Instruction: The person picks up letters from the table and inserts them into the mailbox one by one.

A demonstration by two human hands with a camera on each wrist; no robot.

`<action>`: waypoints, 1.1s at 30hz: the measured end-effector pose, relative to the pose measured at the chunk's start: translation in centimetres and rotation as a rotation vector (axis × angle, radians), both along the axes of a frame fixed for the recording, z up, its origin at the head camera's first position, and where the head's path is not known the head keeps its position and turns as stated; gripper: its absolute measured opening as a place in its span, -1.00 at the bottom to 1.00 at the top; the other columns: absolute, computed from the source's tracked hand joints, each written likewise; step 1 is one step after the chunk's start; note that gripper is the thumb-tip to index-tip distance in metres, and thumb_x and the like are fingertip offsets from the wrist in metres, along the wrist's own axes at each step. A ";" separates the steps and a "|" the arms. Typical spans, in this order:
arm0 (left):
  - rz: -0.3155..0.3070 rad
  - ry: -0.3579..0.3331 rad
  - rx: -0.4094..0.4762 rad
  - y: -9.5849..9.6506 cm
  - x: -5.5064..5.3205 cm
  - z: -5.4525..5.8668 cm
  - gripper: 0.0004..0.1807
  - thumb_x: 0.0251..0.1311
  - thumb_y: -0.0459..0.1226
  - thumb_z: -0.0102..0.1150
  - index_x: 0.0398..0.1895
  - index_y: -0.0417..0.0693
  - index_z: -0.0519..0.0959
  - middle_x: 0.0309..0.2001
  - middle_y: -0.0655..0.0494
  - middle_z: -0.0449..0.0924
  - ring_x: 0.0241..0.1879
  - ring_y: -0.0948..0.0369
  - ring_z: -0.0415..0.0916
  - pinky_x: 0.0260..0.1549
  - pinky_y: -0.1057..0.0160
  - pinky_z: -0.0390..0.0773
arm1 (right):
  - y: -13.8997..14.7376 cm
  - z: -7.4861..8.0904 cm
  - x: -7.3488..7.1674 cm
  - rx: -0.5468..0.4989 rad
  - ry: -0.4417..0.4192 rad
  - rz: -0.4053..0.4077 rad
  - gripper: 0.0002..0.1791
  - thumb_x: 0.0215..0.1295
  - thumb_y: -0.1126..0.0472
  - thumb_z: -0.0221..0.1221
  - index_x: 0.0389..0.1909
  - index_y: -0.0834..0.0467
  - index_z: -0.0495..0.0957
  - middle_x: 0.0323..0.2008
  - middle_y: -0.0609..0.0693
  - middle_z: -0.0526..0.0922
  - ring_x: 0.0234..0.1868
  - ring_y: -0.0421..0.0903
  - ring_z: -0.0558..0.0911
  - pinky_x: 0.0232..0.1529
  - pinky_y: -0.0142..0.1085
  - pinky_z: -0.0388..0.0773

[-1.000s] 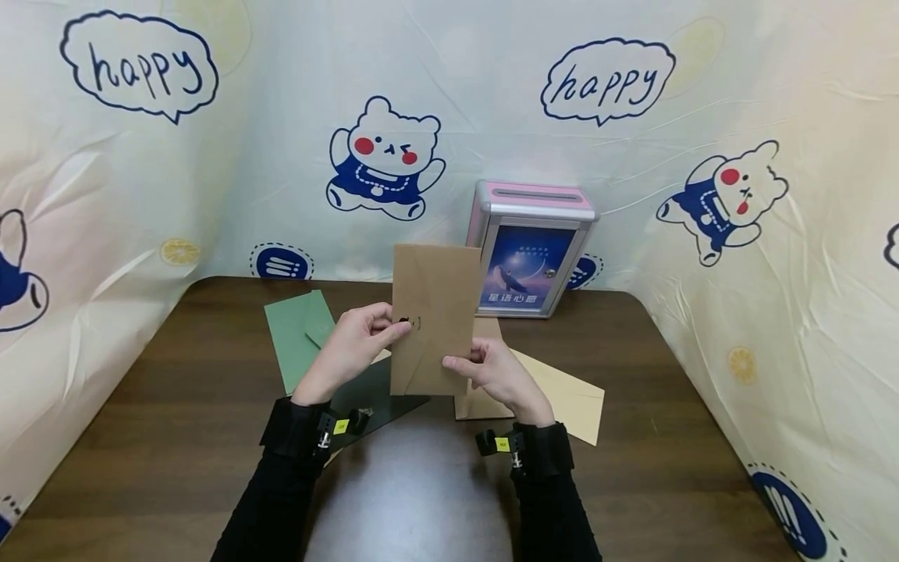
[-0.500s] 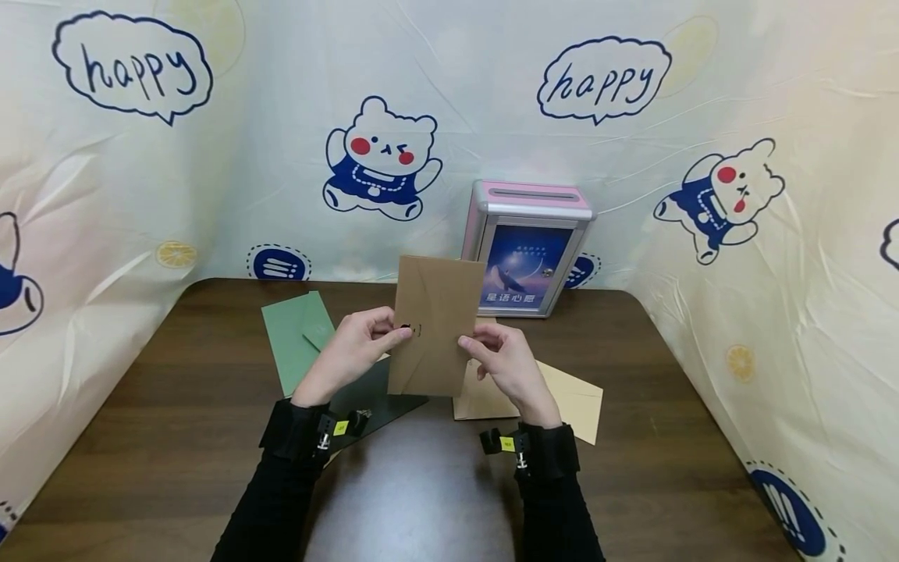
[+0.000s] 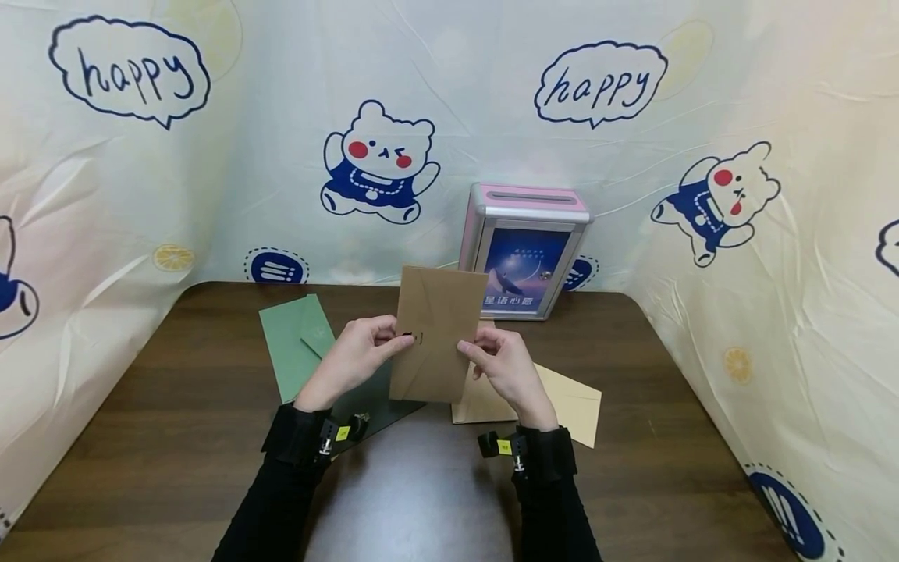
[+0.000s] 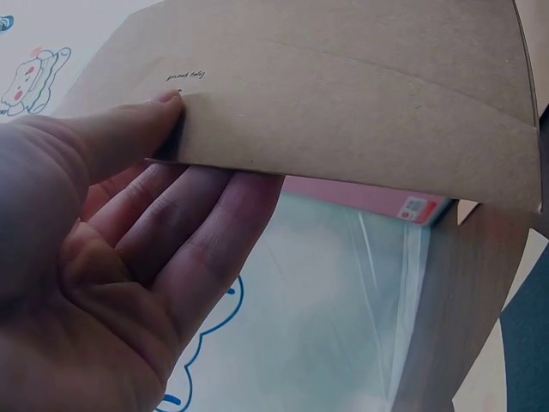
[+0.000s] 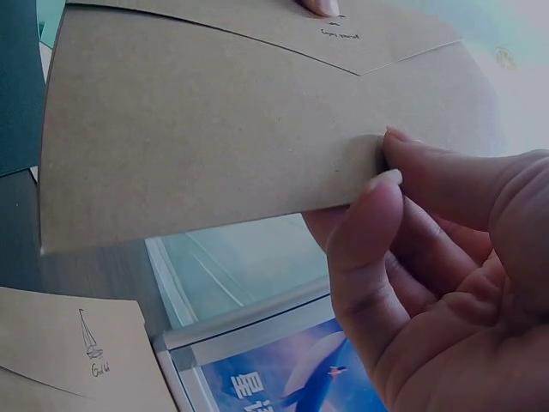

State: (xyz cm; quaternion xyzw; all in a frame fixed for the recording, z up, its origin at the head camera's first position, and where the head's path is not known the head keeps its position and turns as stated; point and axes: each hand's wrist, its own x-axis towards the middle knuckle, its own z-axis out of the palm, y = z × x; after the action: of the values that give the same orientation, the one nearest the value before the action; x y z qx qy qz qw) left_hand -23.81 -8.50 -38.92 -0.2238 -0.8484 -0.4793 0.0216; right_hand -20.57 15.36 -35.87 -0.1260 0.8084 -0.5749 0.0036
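Observation:
A brown kraft envelope (image 3: 438, 332) is held upright above the table, its flap side with small printed writing toward me. My left hand (image 3: 354, 355) pinches its left edge, thumb in front and fingers behind, as the left wrist view shows on the envelope (image 4: 343, 94). On the opposite edge my right hand (image 3: 509, 371) grips it between thumb and fingers. In the right wrist view the thumb of the right hand (image 5: 446, 283) presses the face of the envelope (image 5: 197, 129). What lies inside the envelope is hidden.
A pink and silver slotted box (image 3: 527, 250) stands at the back of the wooden table (image 3: 667, 484). Green envelope (image 3: 291, 343) and dark green envelope (image 3: 375, 402) lie left. To the right are a tan envelope (image 3: 481, 398) and a cream envelope (image 3: 572, 402). Printed cloth surrounds the table.
My right hand has shifted its hold higher up the right edge of the envelope. The envelope has come down slightly and tilted a little. The left hand keeps its grip.

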 end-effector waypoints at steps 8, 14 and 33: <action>-0.002 0.002 0.007 0.7 0.1 -0.3 -0.78 0.17 -0.02 0.09 -0.48 0.09 0.50 -0.71 0.20 0.23 -0.69 0.27 0.08 -0.66 0.25 0.10 | 1.0 -1.7 -1.1 -0.008 0.008 -0.013 -0.85 0.17 0.23 0.18 -0.31 0.25 0.57 -0.45 0.21 0.61 -0.46 0.16 0.54 -0.46 -0.29 0.52; -0.016 0.024 -0.010 1.9 -0.2 0.0 -0.75 0.18 -0.01 0.09 -0.52 0.06 0.47 -0.61 0.06 0.43 -0.63 0.26 0.27 -0.64 0.25 0.25 | 2.3 -2.8 -2.0 -0.070 0.025 -0.052 -0.84 0.15 0.21 0.21 -0.28 0.20 0.58 -0.42 0.11 0.63 -0.43 0.04 0.57 -0.40 -0.18 0.57; -0.081 0.228 -0.053 7.7 -8.9 18.3 -0.78 0.16 -0.04 0.12 -0.17 0.18 0.59 -0.20 0.26 0.61 -0.31 0.34 0.49 -0.32 0.27 0.50 | 8.8 14.9 -9.7 -0.098 0.176 -0.005 -0.68 0.09 0.17 0.23 -0.14 0.23 0.56 -0.22 0.11 0.64 -0.24 0.07 0.57 -0.14 -0.22 0.51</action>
State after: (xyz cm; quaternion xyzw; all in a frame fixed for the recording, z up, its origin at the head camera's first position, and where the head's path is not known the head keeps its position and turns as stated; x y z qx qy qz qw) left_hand -32.67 -0.85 -20.66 -0.3114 -0.8430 -0.4287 0.0926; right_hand -30.25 24.11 -20.97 -0.1739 0.7769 -0.6004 -0.0750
